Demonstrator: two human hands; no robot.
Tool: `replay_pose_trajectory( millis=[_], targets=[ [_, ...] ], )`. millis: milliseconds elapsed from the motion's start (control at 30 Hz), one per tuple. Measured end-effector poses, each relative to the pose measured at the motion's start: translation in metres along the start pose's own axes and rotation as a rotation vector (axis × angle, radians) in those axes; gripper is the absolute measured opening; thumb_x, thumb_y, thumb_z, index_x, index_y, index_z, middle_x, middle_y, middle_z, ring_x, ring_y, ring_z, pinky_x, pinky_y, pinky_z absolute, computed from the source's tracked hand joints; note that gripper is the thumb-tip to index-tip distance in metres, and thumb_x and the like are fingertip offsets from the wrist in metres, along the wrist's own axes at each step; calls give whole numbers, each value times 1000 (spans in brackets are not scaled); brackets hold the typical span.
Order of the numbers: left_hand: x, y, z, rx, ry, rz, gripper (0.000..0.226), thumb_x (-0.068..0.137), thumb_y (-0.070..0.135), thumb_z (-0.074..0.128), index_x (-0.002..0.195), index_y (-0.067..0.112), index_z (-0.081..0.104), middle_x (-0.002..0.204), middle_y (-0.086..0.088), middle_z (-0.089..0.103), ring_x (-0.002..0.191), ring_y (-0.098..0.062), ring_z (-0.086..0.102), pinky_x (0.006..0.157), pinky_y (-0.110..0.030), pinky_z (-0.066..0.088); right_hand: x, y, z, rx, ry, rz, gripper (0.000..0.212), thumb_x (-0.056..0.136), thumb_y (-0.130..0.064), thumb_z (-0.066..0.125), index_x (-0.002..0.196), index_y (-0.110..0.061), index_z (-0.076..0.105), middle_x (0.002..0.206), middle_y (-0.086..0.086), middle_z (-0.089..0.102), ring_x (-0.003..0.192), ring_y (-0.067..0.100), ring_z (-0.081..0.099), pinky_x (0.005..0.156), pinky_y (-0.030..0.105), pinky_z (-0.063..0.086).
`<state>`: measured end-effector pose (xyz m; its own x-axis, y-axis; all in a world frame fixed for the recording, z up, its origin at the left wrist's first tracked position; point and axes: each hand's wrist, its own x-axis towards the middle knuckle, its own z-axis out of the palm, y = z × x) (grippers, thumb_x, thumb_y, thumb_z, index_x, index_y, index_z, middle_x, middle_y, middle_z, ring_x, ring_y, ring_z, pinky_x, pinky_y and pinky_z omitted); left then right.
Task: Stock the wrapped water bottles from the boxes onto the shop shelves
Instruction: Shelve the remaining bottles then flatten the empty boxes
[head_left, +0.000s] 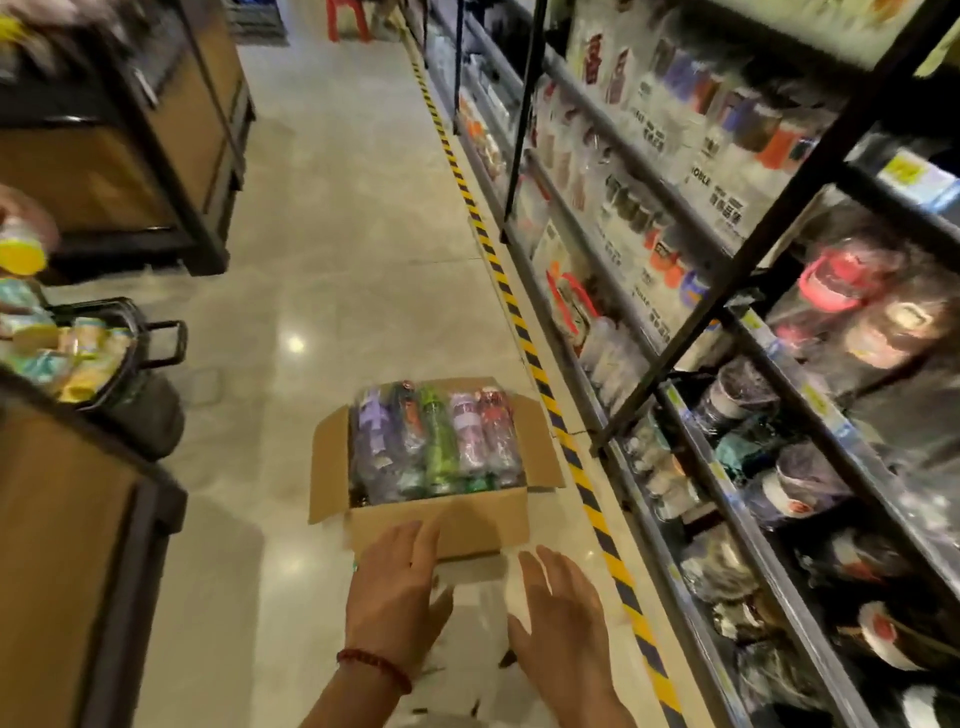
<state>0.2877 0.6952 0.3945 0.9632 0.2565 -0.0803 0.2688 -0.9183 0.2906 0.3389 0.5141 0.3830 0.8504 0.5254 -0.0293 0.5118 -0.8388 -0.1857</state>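
Observation:
An open cardboard box (441, 525) stands on the floor of the aisle, flaps folded out. Inside lie several wrapped water bottles (436, 441) in purple, green, pink and red. My left hand (395, 597), with a red bead bracelet at the wrist, hovers just in front of the box's near wall with fingers straight. Beside it, my right hand (563, 618) is spread and holds nothing. The shop shelves (769, 566) on the right carry wrapped bottles and cups on several levels.
A yellow-black striped tape (535, 364) runs along the floor beside the shelf base. On the left stand wooden display units (67, 545) and a dark basket of goods (104, 358). A red stool (348, 18) is at the far end of the aisle.

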Motion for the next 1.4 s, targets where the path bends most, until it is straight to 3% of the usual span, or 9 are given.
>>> replay_pose_trajectory(
  millis=[67,133,200,500,567,633,733,1033,1400],
  targets=[
    [11,-11,3,-14,-35,-73,78,32,39,91,103,13,69,96,-7,69,79,-26,67,64,-35,57,20,-1,10,8,-115,-1,68,36,-50,84,98,-21,73,98,1,71,84,21,70,73,32,56],
    [24,-20,5,-27,-45,-128,77,26,40,91,95,16,69,90,-4,69,73,-24,68,60,-34,57,45,0,13,-19,-140,-10,58,44,-49,77,94,-21,74,95,1,72,81,21,70,64,31,58],
    [44,-27,6,-17,-58,-199,78,22,43,92,93,18,70,88,-4,70,71,-23,68,58,-35,57,78,5,23,-13,-168,-51,54,53,-51,67,97,-21,73,97,1,72,83,21,70,64,32,58],
    [179,-52,39,-92,-151,-403,76,32,36,92,100,9,71,98,-10,70,79,-28,69,63,-36,58,254,41,45,61,-331,-56,69,43,-41,89,104,-20,66,98,-1,68,86,22,68,69,32,57],
    [217,-53,57,-162,-180,-432,75,43,39,90,109,11,69,106,-9,69,90,-28,68,75,-36,57,293,49,52,64,-434,-24,67,68,-37,79,127,-18,53,122,2,58,112,26,59,89,36,51],
    [258,-51,72,-274,-210,-512,73,67,40,80,130,15,54,127,-5,59,115,-24,57,96,-32,46,323,63,75,111,-429,-15,63,67,-26,79,124,-13,55,118,7,60,104,31,62,82,38,53],
    [315,-52,106,-463,-215,-634,69,80,36,71,140,21,40,140,2,46,128,-15,42,105,-24,32,358,82,111,149,-493,61,51,76,-27,71,122,-22,51,119,0,57,103,24,59,79,33,51],
    [429,-100,240,-616,-405,-786,74,79,32,74,142,19,37,144,-1,42,131,-19,41,107,-33,37,425,131,246,346,-589,411,50,84,-30,68,129,-22,45,122,-1,52,110,19,51,78,28,42],
    [486,-100,370,-659,-458,-867,56,71,25,79,119,20,51,109,5,62,86,-9,55,61,-12,39,481,186,373,548,-608,751,60,77,-28,74,128,-13,45,112,3,60,95,22,59,72,28,42]
  ],
)
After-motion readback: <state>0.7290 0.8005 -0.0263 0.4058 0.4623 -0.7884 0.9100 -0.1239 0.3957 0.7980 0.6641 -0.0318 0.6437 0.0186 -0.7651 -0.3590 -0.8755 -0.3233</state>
